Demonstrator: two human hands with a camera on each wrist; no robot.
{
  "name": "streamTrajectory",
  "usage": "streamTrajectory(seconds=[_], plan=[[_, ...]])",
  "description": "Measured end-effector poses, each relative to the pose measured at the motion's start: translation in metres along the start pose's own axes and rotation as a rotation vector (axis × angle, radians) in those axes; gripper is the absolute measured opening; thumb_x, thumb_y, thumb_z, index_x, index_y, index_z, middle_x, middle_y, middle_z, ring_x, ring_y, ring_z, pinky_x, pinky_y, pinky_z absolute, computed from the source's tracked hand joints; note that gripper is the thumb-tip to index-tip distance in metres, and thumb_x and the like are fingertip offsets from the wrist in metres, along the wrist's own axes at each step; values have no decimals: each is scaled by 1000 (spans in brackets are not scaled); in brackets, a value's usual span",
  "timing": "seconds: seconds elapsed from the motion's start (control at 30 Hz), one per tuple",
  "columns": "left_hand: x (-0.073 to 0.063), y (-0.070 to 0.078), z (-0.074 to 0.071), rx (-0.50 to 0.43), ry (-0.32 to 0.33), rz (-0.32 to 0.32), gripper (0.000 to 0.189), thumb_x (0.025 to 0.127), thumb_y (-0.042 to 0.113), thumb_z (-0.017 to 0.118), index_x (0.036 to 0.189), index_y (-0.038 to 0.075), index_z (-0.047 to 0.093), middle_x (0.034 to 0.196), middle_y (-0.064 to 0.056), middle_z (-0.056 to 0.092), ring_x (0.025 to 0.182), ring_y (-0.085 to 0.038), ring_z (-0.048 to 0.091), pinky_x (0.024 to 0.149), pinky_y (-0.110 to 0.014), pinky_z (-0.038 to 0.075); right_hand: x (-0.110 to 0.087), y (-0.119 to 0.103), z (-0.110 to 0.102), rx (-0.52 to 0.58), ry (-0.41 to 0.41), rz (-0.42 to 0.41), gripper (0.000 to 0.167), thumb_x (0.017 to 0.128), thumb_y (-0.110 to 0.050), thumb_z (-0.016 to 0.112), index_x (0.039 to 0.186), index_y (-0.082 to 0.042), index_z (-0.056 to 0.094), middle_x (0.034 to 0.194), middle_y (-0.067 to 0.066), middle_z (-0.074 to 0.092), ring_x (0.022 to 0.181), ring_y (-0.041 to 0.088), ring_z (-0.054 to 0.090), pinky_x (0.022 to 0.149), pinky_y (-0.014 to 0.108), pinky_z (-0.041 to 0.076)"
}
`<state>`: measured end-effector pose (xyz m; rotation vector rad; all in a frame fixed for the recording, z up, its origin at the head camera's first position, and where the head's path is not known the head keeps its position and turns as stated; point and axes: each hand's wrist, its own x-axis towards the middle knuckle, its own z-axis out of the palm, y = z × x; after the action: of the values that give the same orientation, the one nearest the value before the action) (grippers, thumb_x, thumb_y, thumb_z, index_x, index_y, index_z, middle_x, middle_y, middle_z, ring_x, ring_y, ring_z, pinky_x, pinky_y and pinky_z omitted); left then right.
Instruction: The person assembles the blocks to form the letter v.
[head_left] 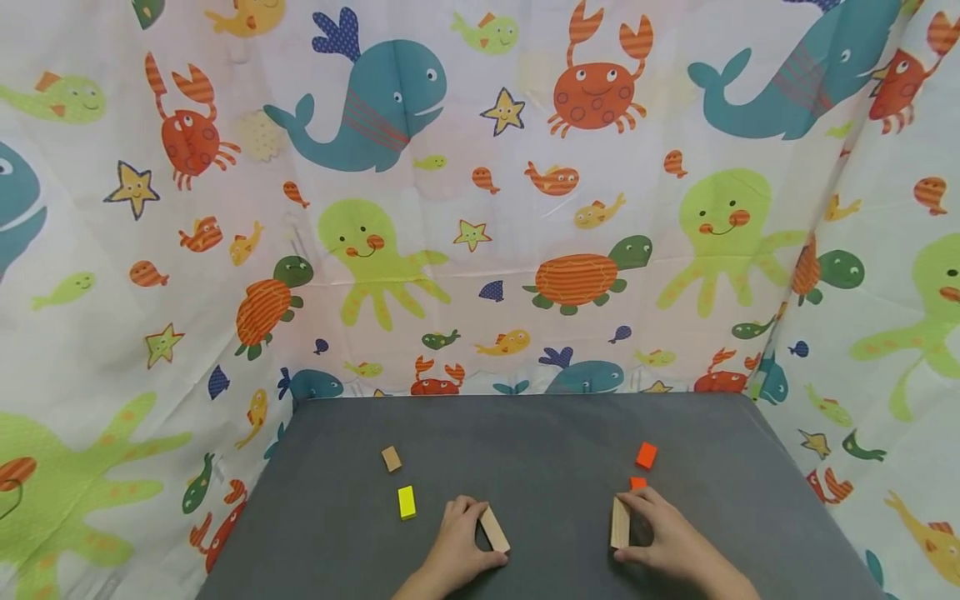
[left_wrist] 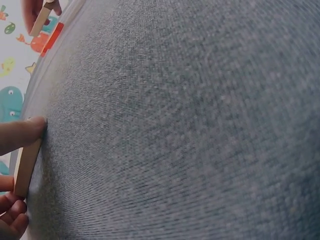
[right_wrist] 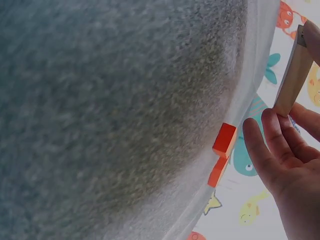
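Note:
On the grey table point(head_left: 525, 433), my left hand point(head_left: 474, 533) grips a flat plain wooden block point(head_left: 495, 530) lying tilted on the cloth; the left wrist view shows that block point(left_wrist: 26, 166) between thumb and fingers point(left_wrist: 20, 134). To the right, my right hand point(head_left: 628, 527) pinches a second plain wooden block point(head_left: 619, 522) standing on its long edge, seen again as a block point(right_wrist: 295, 75) in the right wrist view, with fingers point(right_wrist: 270, 145) beside it. Two orange blocks point(head_left: 646, 455) point(head_left: 637, 482) lie just beyond the right hand, the nearer one by its fingertips.
A yellow block point(head_left: 407, 502) and a small plain wooden cube point(head_left: 391, 458) lie left of my left hand. A sea-animal printed curtain point(head_left: 480, 208) walls in the table at the back and both sides.

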<state>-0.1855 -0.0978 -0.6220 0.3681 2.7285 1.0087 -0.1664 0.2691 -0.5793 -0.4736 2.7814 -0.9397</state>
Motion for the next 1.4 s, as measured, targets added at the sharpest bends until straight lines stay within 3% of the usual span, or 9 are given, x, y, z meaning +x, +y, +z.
streamTrajectory(seconds=[0.47,1.03,1.4], plan=[[1,-1,1,10,-2,8,88,68,45,92,137,1,59,116,0,50,102,-18,40,87,-42,48,15,-14,7,-13,90,-70,83,71,-43,91,136,-1,59,123,5,58,104,25,62,82,39,55],[-1,3,2,-9,-2,6,86,70,43,92,137,1,59,117,-2,50,102,-20,41,88,-44,48,29,-32,19,56,29,-72,84,72,-42,91,137,0,58,126,9,55,110,27,60,85,41,56],[0,0,4,-2,2,1,85,71,42,91,138,0,58,116,-2,49,104,-21,41,90,-46,48,46,-50,33,52,25,-132,81,73,-40,91,136,0,59,125,4,56,108,25,61,88,40,54]])
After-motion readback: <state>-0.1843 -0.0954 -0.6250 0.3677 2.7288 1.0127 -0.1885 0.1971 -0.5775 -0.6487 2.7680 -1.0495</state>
